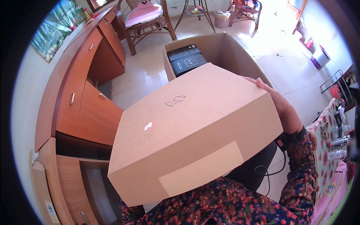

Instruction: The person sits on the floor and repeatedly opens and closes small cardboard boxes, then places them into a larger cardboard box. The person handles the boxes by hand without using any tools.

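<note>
A closed brown cardboard box (185, 123), with handwritten marks and a small red-edged sticker on its upper face, is held tilted close in front of my body. My right hand (277, 98) grips its right side, the thumb along the upper edge. Of my left arm only the patterned sleeve (132, 212) shows under the box's lower left corner; the left hand is hidden. Just beyond stands a large open carton (233, 53) on the floor, partly covered by the held box. Two black printed boxes (188, 63) sit inside it, at its left.
A wooden desk with drawers (90, 104) runs along the left wall. Rattan chairs (146, 25), a small bin (222, 19) and a metal-legged table stand beyond the carton. At right, a flower-patterned cloth (317, 137) carries bottles (337, 154). A black cable (269, 180) hangs near my right leg.
</note>
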Action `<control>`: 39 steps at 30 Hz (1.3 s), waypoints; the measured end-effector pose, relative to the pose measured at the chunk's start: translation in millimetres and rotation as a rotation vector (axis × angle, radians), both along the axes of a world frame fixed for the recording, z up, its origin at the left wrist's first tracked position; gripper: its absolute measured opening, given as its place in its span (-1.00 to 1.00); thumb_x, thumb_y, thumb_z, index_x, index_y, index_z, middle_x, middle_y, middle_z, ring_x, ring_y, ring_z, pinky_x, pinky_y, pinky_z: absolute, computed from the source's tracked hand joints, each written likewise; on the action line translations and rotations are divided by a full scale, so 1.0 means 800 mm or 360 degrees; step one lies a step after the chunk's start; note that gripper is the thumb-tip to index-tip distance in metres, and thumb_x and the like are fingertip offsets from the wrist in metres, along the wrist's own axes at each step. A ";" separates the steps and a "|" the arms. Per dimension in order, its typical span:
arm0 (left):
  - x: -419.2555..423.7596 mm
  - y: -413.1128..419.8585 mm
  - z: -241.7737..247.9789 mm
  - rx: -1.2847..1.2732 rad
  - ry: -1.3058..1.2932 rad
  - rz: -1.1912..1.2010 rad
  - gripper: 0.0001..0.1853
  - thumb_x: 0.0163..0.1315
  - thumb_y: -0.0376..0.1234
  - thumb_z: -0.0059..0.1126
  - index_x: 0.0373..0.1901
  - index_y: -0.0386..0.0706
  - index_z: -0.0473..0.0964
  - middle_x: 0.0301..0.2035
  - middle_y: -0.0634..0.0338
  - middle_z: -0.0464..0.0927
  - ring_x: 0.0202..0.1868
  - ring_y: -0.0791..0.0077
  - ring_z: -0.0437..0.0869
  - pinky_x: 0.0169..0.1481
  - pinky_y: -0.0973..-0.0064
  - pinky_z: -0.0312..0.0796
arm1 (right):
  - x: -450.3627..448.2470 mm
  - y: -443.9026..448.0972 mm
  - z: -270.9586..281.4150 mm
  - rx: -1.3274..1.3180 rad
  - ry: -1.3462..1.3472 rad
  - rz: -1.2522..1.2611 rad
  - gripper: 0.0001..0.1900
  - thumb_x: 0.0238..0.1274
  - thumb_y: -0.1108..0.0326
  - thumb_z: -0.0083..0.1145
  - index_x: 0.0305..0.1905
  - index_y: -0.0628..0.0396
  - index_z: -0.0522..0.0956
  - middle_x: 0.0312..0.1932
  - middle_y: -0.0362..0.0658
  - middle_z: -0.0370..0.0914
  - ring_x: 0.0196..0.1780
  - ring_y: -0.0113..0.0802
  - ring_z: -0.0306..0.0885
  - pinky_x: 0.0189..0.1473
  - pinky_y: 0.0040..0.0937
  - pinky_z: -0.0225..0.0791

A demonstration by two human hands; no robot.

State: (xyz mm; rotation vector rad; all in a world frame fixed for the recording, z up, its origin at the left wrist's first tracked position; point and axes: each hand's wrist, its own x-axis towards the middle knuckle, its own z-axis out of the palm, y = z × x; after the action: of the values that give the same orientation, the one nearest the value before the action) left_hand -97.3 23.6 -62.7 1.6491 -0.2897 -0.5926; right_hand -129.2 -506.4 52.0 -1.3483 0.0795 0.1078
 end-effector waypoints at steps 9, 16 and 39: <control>0.076 -0.024 0.027 -0.0445 0.0024 -0.0090 -0.15 0.37 -0.11 0.14 0.53 -0.33 -0.01 0.46 -0.08 0.13 0.50 0.10 0.14 0.54 0.19 0.03 | -0.002 0.026 0.006 -0.0278 0.0151 0.0237 -0.15 0.18 0.18 0.22 0.51 0.28 0.11 0.42 0.01 0.30 0.44 -0.25 0.31 0.44 -0.29 0.18; 0.045 -0.084 0.047 -0.0449 -0.0288 0.0073 0.09 0.26 -0.02 0.22 0.56 -0.34 -0.27 0.48 -0.08 0.02 0.49 0.12 0.14 0.51 0.17 0.08 | -0.020 0.042 -0.012 -0.0331 0.0097 0.0081 0.00 0.18 -0.06 0.23 0.56 0.21 -0.01 0.56 -0.03 0.03 0.59 -0.26 -0.04 0.55 -0.27 -0.13; 0.045 -0.121 0.007 -0.1287 0.1232 0.0580 -0.42 0.43 -0.12 0.01 0.37 -0.24 0.31 0.23 0.03 0.50 0.23 0.15 0.54 0.32 0.21 0.41 | -0.060 0.014 -0.024 -0.0197 -0.0435 -0.0092 -0.10 0.41 -0.33 -0.10 0.56 0.17 0.06 0.54 -0.06 0.13 0.59 -0.25 0.02 0.57 -0.13 -0.16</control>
State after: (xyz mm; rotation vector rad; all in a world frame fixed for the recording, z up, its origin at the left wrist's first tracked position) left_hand -61.2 -73.5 -56.7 0.5933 0.3119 -0.6681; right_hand -176.9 -494.9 33.0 -1.4715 -0.1069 -0.1327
